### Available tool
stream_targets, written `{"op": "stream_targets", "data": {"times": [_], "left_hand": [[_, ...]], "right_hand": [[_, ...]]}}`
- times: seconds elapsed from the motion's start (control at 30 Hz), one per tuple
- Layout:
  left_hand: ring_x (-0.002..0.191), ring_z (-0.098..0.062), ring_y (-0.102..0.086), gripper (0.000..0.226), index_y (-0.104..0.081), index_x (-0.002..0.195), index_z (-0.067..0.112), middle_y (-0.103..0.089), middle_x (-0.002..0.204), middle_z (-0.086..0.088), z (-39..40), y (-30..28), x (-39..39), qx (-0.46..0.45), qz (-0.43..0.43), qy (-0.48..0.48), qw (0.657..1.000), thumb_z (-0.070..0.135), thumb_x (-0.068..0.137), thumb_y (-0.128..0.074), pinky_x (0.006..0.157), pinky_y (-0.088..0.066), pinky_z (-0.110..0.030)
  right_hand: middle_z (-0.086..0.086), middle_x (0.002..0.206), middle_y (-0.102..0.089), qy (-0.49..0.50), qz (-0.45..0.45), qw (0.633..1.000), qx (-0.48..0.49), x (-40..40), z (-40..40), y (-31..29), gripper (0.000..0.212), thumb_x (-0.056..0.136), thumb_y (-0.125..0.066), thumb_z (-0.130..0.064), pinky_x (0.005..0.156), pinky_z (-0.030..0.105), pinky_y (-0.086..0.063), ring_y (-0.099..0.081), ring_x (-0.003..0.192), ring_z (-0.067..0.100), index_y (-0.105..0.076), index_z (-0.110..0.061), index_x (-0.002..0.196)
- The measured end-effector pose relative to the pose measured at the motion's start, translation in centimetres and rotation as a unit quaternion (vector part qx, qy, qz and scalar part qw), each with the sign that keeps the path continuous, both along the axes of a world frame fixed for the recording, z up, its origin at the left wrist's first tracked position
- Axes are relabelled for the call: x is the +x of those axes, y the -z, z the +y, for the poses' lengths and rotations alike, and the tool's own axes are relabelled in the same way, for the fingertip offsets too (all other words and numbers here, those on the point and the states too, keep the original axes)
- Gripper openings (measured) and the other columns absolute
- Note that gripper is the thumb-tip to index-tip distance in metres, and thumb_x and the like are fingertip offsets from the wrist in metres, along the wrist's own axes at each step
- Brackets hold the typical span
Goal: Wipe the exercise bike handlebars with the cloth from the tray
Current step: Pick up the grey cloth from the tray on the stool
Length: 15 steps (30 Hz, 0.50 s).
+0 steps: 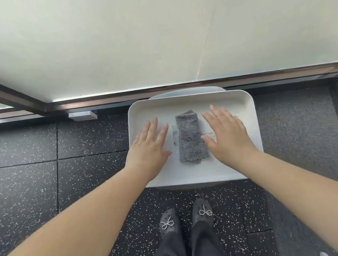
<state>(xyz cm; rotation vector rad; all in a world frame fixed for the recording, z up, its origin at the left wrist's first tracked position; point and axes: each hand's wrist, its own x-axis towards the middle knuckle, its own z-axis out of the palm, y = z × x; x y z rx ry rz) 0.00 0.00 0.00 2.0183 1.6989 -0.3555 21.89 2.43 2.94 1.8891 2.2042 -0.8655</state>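
A folded grey fluffy cloth (189, 137) lies in the middle of a white tray (188, 102). My left hand (150, 146) hovers flat over the tray just left of the cloth, fingers straight and spread. On the cloth's right side my right hand (227, 134) is held the same way, fingers straight, its thumb close to the cloth's edge. Neither hand holds anything. No exercise bike is in view.
The tray rests on a white stool or stand (187, 92) against a frosted window with a dark metal frame (159, 90). Black speckled rubber floor (42, 175) lies around it. My shoes (185, 218) stand just below the tray. A small white box (83, 115) sits at the wall.
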Motion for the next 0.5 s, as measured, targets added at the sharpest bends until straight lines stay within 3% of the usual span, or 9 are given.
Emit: {"op": "stream_targets", "data": {"times": [0.1, 0.37, 0.5], "left_hand": [[0.146, -0.022, 0.017, 0.082, 0.013, 0.149, 0.031, 0.025, 0.157, -0.004, 0.4, 1.7, 0.0, -0.017, 0.016, -0.02, 1.0, 0.058, 0.091, -0.04, 0.115, -0.017, -0.039], [0.145, -0.024, 0.018, 0.089, 0.017, 0.148, 0.032, 0.028, 0.156, -0.007, 0.4, 3.0, -0.2, 0.005, 0.03, -0.007, 1.0, 0.067, 0.087, -0.037, 0.117, -0.01, -0.036], [0.145, -0.022, 0.018, 0.089, 0.016, 0.147, 0.033, 0.027, 0.156, -0.005, 0.4, 3.3, -0.3, 0.012, 0.025, -0.009, 1.0, 0.068, 0.086, -0.037, 0.117, -0.009, -0.034]], "right_hand": [[-0.002, 0.162, -0.007, -0.018, -0.008, 1.0, 0.007, -0.4, -0.4, 1.8, 0.064, 0.095, -0.044, -0.045, 0.119, 0.042, -0.001, 0.0, 0.149, 0.02, -0.015, -0.031, 0.15], [-0.002, 0.16, 0.017, -0.075, 0.018, 0.997, 0.002, -2.8, -0.2, 4.6, 0.096, 0.076, -0.057, -0.068, 0.118, 0.041, 0.006, 0.016, 0.147, 0.02, 0.0, -0.043, 0.149], [-0.002, 0.16, 0.017, -0.073, 0.007, 0.997, 0.008, -3.1, -0.1, 5.8, 0.103, 0.071, -0.064, -0.067, 0.117, 0.039, 0.005, 0.014, 0.147, 0.021, 0.0, -0.043, 0.149]]}}
